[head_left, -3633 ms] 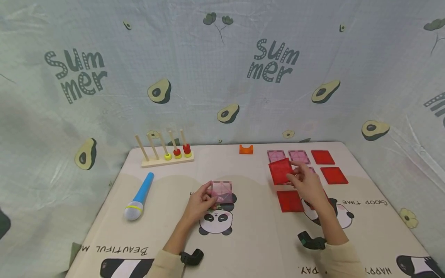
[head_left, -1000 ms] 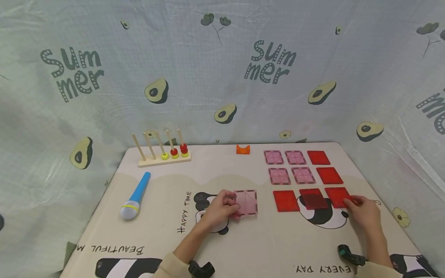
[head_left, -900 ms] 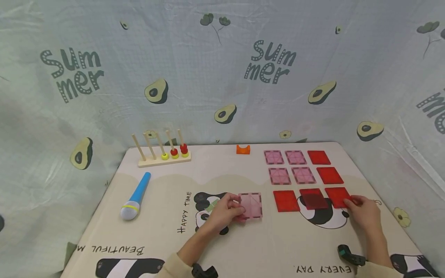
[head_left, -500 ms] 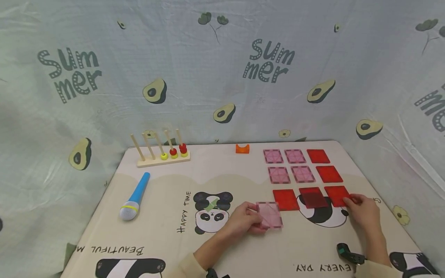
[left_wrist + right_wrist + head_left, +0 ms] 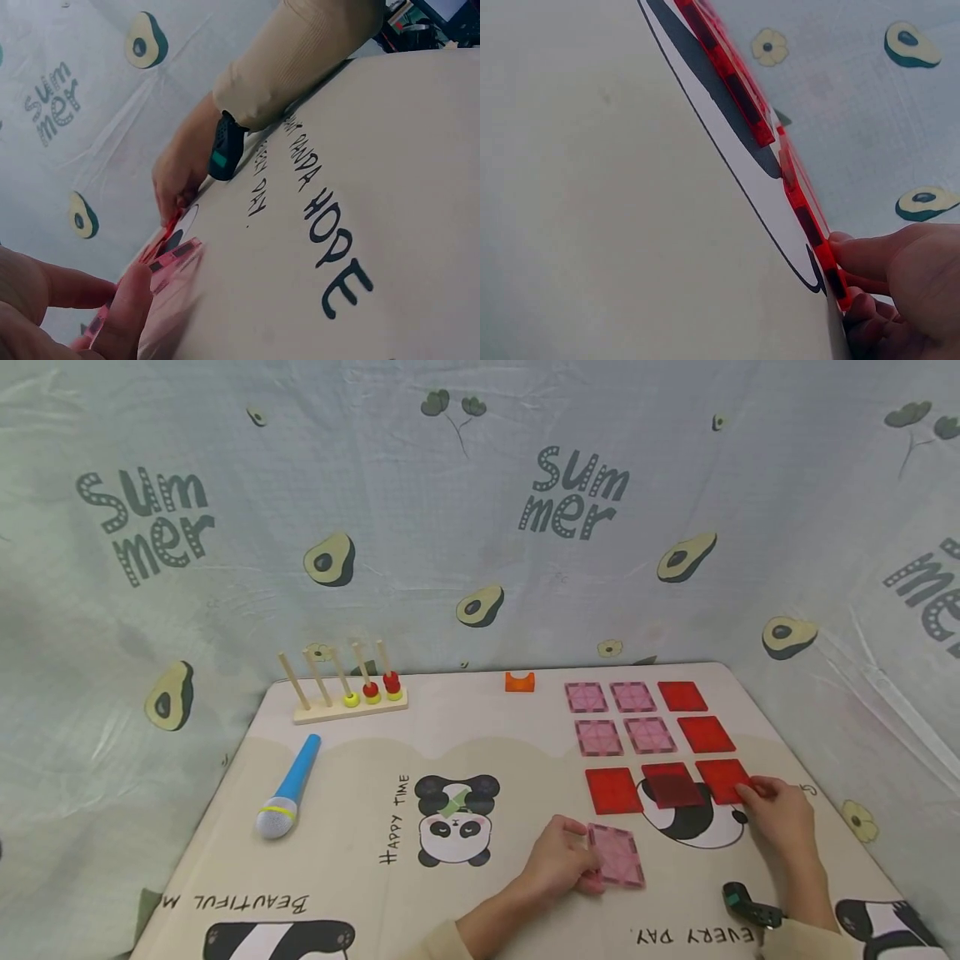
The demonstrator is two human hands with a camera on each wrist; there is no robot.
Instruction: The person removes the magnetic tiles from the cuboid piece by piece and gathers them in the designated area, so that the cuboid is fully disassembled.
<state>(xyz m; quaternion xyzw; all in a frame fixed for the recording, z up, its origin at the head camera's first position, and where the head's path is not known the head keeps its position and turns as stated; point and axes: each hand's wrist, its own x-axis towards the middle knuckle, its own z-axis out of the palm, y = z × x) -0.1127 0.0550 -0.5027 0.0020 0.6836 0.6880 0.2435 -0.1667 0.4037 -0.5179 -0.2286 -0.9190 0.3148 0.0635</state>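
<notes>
My left hand (image 5: pixel 558 862) pinches a pink see-through square magnetic tile (image 5: pixel 617 855) between thumb and fingers, in front of the rows of tiles. In the left wrist view that pink tile (image 5: pixel 174 256) is tilted, its far edge off the tabletop. At the front right corner of the rows, my right hand (image 5: pixel 783 817) pinches the edge of a red square tile (image 5: pixel 722 781). The right wrist view shows thumb and fingers on this red tile (image 5: pixel 810 217), low at the table. Several pink tiles (image 5: pixel 651 735) lie behind, bordered by red tiles (image 5: pixel 613 791) in front and at right.
A wooden peg stand (image 5: pixel 351 707) with red and yellow beads stands back left. A blue toy microphone (image 5: pixel 291 789) lies at left. Near the back edge sits a small orange notched block (image 5: pixel 520 682). A printed cloth (image 5: pixel 405 627) hangs behind the table.
My right hand has brought a red tile from above the pink ones to the front right corner and stays there. My left hand has carried its pink tile right and toward me.
</notes>
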